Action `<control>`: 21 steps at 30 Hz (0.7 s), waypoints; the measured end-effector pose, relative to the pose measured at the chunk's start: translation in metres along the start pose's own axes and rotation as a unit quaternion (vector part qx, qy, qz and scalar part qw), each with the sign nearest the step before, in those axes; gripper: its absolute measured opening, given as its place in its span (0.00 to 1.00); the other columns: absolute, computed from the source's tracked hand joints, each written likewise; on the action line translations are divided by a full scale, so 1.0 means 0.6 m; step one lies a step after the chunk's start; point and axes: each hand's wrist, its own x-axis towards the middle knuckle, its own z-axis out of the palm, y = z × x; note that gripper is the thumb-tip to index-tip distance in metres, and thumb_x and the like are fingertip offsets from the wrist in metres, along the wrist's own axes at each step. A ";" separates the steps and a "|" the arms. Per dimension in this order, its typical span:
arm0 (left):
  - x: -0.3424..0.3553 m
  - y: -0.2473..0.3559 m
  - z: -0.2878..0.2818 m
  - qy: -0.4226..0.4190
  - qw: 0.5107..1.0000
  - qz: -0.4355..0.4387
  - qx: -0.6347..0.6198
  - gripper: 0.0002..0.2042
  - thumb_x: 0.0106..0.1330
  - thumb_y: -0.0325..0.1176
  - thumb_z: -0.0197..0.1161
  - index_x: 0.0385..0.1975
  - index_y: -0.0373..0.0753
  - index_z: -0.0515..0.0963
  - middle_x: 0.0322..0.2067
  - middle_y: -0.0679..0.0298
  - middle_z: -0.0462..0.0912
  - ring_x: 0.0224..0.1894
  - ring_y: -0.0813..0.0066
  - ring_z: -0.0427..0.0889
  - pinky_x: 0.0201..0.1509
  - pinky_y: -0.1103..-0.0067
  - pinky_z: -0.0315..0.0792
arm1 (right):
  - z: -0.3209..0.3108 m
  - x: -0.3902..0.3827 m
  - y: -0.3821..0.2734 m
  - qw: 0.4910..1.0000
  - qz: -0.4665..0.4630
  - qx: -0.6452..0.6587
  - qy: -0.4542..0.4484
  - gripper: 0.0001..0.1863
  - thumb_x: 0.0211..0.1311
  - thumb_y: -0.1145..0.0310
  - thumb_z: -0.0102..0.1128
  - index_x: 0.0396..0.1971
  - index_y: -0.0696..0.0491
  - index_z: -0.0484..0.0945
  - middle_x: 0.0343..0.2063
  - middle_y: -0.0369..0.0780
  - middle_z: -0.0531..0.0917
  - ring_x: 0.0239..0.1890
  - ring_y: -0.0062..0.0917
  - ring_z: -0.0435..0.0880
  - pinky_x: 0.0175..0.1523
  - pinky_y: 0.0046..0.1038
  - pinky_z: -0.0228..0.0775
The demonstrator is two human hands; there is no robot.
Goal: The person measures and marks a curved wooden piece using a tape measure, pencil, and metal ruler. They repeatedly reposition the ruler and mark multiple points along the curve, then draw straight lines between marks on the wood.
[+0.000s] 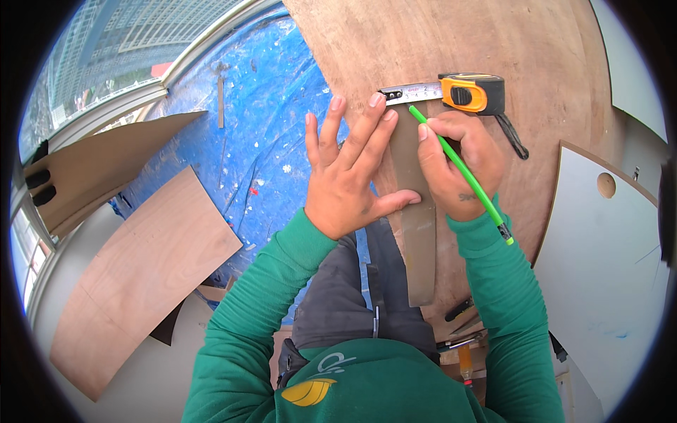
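Head view, plywood beside blue tarp, upper-left window, left fingers spread, right fingers pinching green pencil

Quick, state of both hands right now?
Left hand: open, fingers spread, thumb across the long, flat grey-brown strip.
Right hand: closed, holding the slim bright-green pencil.

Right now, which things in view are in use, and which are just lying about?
In use:
- green pencil, in the right hand
- brown board strip, under the left hand's thumb
- tape measure, blade at the strip's far end

Apparently lying about:
- plywood panel, left
- white panel with round hole, right
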 end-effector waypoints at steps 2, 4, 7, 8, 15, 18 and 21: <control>0.000 0.000 0.001 0.000 1.000 -0.001 -0.001 0.57 0.43 0.70 0.79 0.77 0.48 0.72 0.81 0.67 0.64 0.85 0.47 0.49 0.85 0.44 0.32 | 0.001 0.001 0.000 1.000 -0.010 -0.006 0.005 0.11 0.60 0.82 0.73 0.40 0.57 0.82 0.35 0.44 0.87 0.31 0.34 0.88 0.36 0.32 0.80; 0.000 0.000 0.001 0.001 1.000 -0.001 -0.002 0.57 0.43 0.70 0.79 0.77 0.48 0.72 0.81 0.67 0.64 0.85 0.47 0.49 0.85 0.45 0.31 | 0.002 0.001 0.001 1.000 -0.018 -0.010 0.008 0.11 0.60 0.82 0.73 0.40 0.57 0.82 0.35 0.44 0.87 0.32 0.35 0.88 0.36 0.33 0.80; 0.000 -0.001 0.001 0.001 1.000 -0.002 -0.008 0.57 0.44 0.70 0.79 0.77 0.48 0.72 0.81 0.66 0.64 0.85 0.46 0.49 0.86 0.45 0.30 | 0.002 0.002 0.002 0.999 -0.028 -0.016 0.008 0.12 0.59 0.82 0.74 0.40 0.57 0.82 0.35 0.44 0.87 0.32 0.37 0.88 0.37 0.34 0.81; 0.000 -0.001 0.001 -0.002 1.000 -0.002 -0.005 0.57 0.44 0.70 0.79 0.77 0.48 0.72 0.81 0.66 0.64 0.85 0.46 0.49 0.86 0.45 0.30 | 0.001 0.003 0.002 0.999 -0.032 -0.020 0.007 0.12 0.59 0.82 0.74 0.40 0.57 0.82 0.35 0.44 0.87 0.32 0.38 0.88 0.37 0.35 0.81; -0.001 -0.002 -0.004 -0.021 0.999 0.018 0.023 0.59 0.46 0.71 0.79 0.79 0.44 0.67 0.82 0.58 0.60 0.86 0.43 0.43 0.85 0.44 0.34 | 0.001 0.002 0.002 0.999 -0.031 -0.022 0.009 0.12 0.58 0.82 0.74 0.40 0.56 0.82 0.36 0.44 0.87 0.33 0.39 0.89 0.37 0.35 0.81; -0.001 -0.002 -0.004 -0.021 0.999 0.018 0.023 0.59 0.46 0.71 0.79 0.79 0.44 0.67 0.82 0.58 0.60 0.86 0.43 0.44 0.85 0.44 0.34 | 0.002 0.001 0.002 0.999 -0.031 -0.022 0.011 0.12 0.58 0.82 0.74 0.41 0.56 0.82 0.36 0.44 0.87 0.33 0.39 0.89 0.37 0.35 0.81; 0.001 -0.001 -0.002 -0.008 1.000 0.005 0.003 0.58 0.45 0.71 0.79 0.78 0.47 0.70 0.82 0.63 0.63 0.85 0.45 0.47 0.85 0.45 0.31 | 0.004 0.002 0.004 0.999 -0.034 -0.019 0.014 0.12 0.58 0.82 0.74 0.40 0.56 0.82 0.36 0.44 0.87 0.33 0.39 0.89 0.37 0.34 0.81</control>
